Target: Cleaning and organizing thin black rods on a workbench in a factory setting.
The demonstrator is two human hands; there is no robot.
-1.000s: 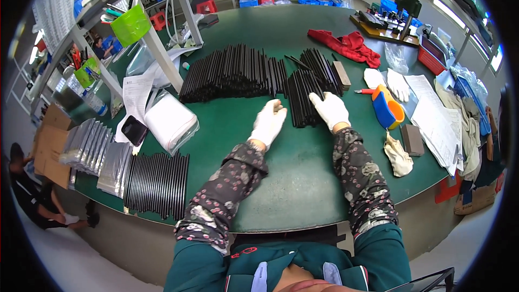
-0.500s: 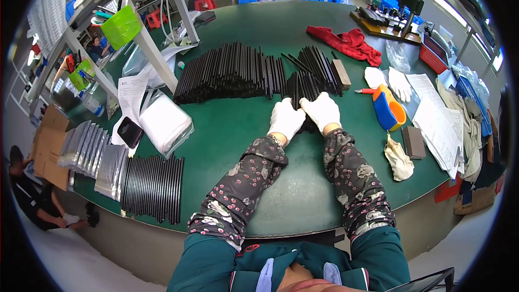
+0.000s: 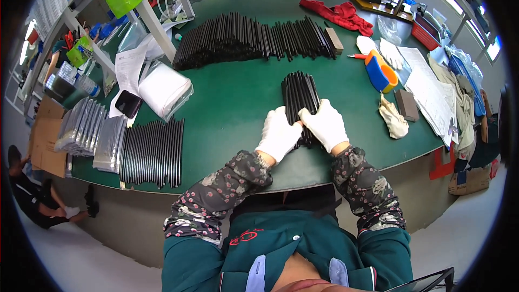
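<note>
Between my two white-gloved hands is a bundle of black rods [image 3: 300, 94], its far end pointing away from me over the green table. My left hand [image 3: 280, 132] is closed around the bundle's left side near its close end. From the right, my right hand [image 3: 325, 125] grips the same bundle, its thumb over the top. Farther back lies a long pile of similar black rods [image 3: 227, 40], heaped higher at its left. A grey-brown block [image 3: 333, 41] stands against the pile's right end.
At the left lie a row of black rods [image 3: 152, 152], plastic-wrapped packs [image 3: 110, 143] and a phone [image 3: 128, 104]. To the right are a blue-and-orange tape dispenser [image 3: 381, 71], a dark block [image 3: 406, 105], a crumpled glove [image 3: 393, 117] and papers [image 3: 430, 94]. A red cloth [image 3: 340, 15] lies at the back.
Both hands have drawn the bundle of rods toward me, away from the pile. A stretch of green table now separates them. The view has also tilted downward.
</note>
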